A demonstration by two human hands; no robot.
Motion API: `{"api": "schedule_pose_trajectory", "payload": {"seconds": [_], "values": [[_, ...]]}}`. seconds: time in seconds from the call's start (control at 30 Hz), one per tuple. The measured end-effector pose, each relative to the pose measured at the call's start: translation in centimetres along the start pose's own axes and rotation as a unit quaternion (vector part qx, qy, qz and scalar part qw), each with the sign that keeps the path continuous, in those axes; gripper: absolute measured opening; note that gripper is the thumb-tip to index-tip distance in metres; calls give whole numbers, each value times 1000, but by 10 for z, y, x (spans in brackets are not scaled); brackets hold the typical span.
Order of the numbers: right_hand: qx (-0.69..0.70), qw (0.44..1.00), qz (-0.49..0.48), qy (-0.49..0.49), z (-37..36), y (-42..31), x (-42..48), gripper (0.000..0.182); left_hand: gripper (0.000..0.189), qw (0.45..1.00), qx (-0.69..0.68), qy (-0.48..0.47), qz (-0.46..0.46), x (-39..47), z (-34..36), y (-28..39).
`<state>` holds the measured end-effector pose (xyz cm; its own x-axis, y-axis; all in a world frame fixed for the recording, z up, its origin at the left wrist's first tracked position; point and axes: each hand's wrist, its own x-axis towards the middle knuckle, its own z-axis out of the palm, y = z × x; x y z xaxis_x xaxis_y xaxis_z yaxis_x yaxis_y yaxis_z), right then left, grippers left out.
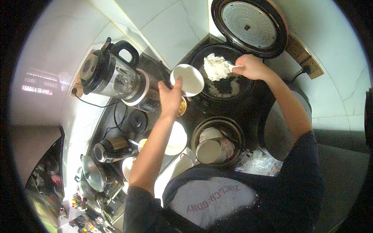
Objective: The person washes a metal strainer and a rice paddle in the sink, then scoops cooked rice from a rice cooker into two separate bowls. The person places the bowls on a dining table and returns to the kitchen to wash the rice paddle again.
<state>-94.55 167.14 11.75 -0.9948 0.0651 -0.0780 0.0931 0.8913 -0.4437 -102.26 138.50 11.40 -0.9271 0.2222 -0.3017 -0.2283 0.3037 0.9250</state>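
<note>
My left hand [171,97] grips a white bowl [191,80] by its near rim, tilted so that its inside shows. No rice can be seen in it. In my right hand [252,67] is a white rice paddle [232,67] heaped with a clump of cooked rice [216,67]. The clump hangs above the dark inner pot of a rice cooker [201,54], to the right of the bowl. Some rice [224,88] clings to the pot's bottom and side. Behind it the cooker's lid [249,24] stands raised, its perforated metal plate facing me.
A blender [116,75] stands left, its cord trailing over the counter. Nearer me, a steel pot [198,125] holds several bowls, beside a clear plastic bag [259,163]. A kettle [112,148], a glass-lidded pan [93,173] and a white dish [176,138] are at left. Wall sockets [313,68] sit right.
</note>
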Motion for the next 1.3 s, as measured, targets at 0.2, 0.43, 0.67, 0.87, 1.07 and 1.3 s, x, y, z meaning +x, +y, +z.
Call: {"api": "schedule_pose_trajectory", "payload": {"seconds": [0.2,0.43,0.67,0.87,1.07,1.3], "values": [[-165,969,-13,186,-24,-69,-38,20,86,984,-152,-83,-46,-2,53,6],[-342,875,-125,319,-5,-53,-54,9,66,964,-229,-122,-51,-22,63,5],[49,970,16,236,-25,-52,-53,22,58,963,-224,-148,-27,-23,51,-11],[-315,940,23,130,-7,-6,-10,11,55,971,-204,-117,-37,-31,26,-19],[-477,872,-100,-37,49,23,33,10,70,973,-211,-70,-56,-37,-8,-28],[-479,849,-138,-175,51,22,29,10,60,973,-208,-30,-95,-42,-42,-40]]}}
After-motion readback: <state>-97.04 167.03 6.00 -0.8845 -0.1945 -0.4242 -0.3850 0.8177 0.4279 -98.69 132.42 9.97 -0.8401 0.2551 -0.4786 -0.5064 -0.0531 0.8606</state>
